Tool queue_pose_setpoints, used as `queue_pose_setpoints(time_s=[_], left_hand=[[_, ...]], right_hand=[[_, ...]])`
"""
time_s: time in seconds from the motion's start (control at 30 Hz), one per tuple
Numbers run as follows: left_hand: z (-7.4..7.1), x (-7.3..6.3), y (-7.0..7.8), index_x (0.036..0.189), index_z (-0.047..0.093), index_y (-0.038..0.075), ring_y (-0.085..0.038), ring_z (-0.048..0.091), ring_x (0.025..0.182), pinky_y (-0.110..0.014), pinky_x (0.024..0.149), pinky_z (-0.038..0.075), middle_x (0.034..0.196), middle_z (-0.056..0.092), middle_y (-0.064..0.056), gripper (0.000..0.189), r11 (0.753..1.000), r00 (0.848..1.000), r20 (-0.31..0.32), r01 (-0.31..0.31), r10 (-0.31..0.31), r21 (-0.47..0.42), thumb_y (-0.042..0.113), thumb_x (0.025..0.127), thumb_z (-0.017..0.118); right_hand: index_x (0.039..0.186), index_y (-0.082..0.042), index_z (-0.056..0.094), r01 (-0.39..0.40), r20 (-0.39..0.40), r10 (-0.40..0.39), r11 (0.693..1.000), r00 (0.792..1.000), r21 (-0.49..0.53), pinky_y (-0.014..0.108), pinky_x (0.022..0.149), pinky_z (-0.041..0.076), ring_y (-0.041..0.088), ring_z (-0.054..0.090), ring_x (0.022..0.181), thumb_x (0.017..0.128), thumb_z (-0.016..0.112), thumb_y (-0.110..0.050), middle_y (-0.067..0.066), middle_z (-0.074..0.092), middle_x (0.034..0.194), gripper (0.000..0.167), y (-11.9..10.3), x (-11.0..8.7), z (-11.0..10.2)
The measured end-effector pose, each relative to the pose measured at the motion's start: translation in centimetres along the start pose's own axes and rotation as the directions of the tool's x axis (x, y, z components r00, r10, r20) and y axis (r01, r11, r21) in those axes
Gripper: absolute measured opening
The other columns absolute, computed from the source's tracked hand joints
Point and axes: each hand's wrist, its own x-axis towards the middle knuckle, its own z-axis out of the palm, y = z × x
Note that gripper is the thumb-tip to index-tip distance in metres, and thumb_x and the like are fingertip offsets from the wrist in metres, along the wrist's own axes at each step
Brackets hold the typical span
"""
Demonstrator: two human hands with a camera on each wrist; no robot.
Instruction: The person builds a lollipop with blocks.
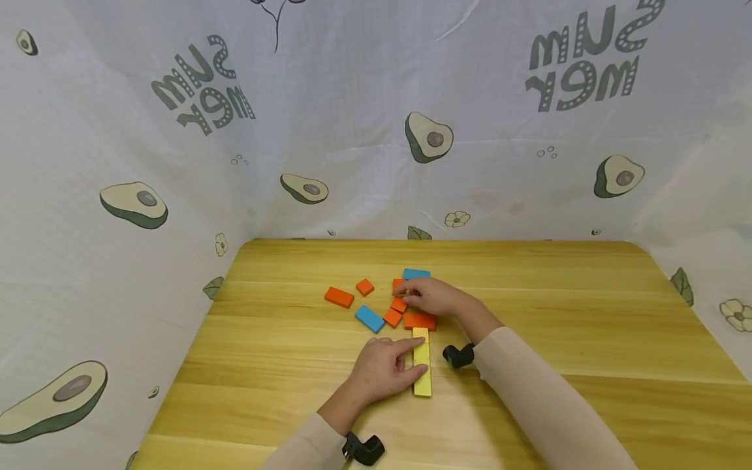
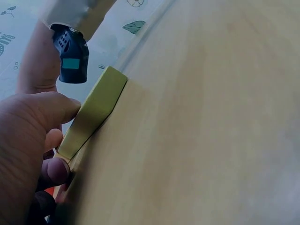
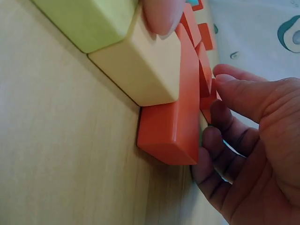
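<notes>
The blocks lie in the middle of the table [image 1: 282, 365], within easy reach of both your hands. Your left hand [image 1: 384, 367] does not grasp: the index finger, extended, rests on the pale block [image 1: 420, 332] and the thumb touches the yellow block [image 1: 422, 358]. These 2 lie end to end in 1 straight line, and I judge that your light touch serves to keep them from slipping out of it. The orange bar [image 1: 420, 322] lies crosswise at the far end of this line, touching the pale block, so it probably works as a stop.

Your right hand [image 1: 433, 297] is beyond the bar, its fingers bent above the near orange square [image 1: 398, 305] and the far orange square [image 1: 397, 283]. Whether it pinches 1 of them or only hovers, I cannot tell, because the fingers hide the contact.

A third orange square [image 1: 392, 318] lies just beside the near one. The far blue block [image 1: 417, 274] is behind your right hand. To the left, the other blue block [image 1: 370, 318], a loose orange square [image 1: 365, 286] and a loose orange bar [image 1: 339, 297] lie apart at different angles, untouched, perhaps as spare pieces.
</notes>
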Motion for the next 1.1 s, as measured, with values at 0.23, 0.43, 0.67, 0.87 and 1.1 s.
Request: queue_pose_setpoints(time_s=[0.23,0.43,0.67,0.87,1.1], left_hand=[[0.1,0.1,-0.2,0.133,0.069,0.031,0.006,0.038,0.060,-0.017,0.069,0.033,0.058,0.045,0.021,0.044,1.000,1.000,0.001,0.001,-0.001,0.002,0.048,0.093,0.069],[0.0,0.2,-0.2,0.133,0.069,0.031,0.006,0.038,0.060,-0.017,0.069,0.033,0.058,0.046,0.021,0.044,1.000,1.000,0.005,0.004,-0.004,0.004,0.048,0.093,0.068],[0.0,0.3,-0.1,0.135,0.068,0.031,0.005,0.038,0.059,-0.017,0.069,0.032,0.058,0.045,0.020,0.045,1.000,1.000,0.014,0.007,-0.007,0.009,0.049,0.094,0.068],[0.0,0.3,-0.1,0.135,0.068,0.031,0.005,0.038,0.058,-0.017,0.068,0.031,0.058,0.045,0.020,0.045,1.000,1.000,0.023,0.017,-0.016,-0.002,0.049,0.093,0.068],[0.0,0.1,0.0,0.134,0.069,0.031,0.005,0.038,0.059,-0.017,0.068,0.031,0.058,0.045,0.020,0.045,1.000,0.999,0.021,0.026,-0.026,-0.002,0.049,0.093,0.068]], right_hand=[[0.132,-0.016,0.066,-0.036,0.011,0.035,0.999,0.999,0.025,0.041,0.094,0.048,0.020,0.056,0.098,0.106,0.054,-0.016,0.007,0.066,0.118,0.029,0.2,0.4,0.3],[0.126,-0.018,0.064,-0.082,-0.003,0.082,0.995,0.997,0.052,0.031,0.079,0.045,0.016,0.053,0.081,0.105,0.057,-0.022,0.002,0.062,0.096,0.022,0.8,0.2,0.2],[0.111,-0.014,0.062,-0.127,-0.041,0.132,0.986,0.990,0.107,0.031,0.072,0.044,0.017,0.053,0.078,0.102,0.063,-0.023,0.003,0.060,0.089,0.013,1.3,0.0,0.0],[0.104,-0.013,0.061,-0.150,-0.068,0.158,0.982,0.985,0.118,0.031,0.071,0.043,0.018,0.053,0.079,0.099,0.067,-0.025,0.004,0.058,0.089,0.015,1.5,-0.4,0.0],[0.108,-0.013,0.066,-0.128,-0.063,0.137,0.984,0.989,0.127,0.030,0.073,0.043,0.018,0.053,0.081,0.099,0.067,-0.024,0.003,0.060,0.092,0.015,1.6,-0.8,0.3]])
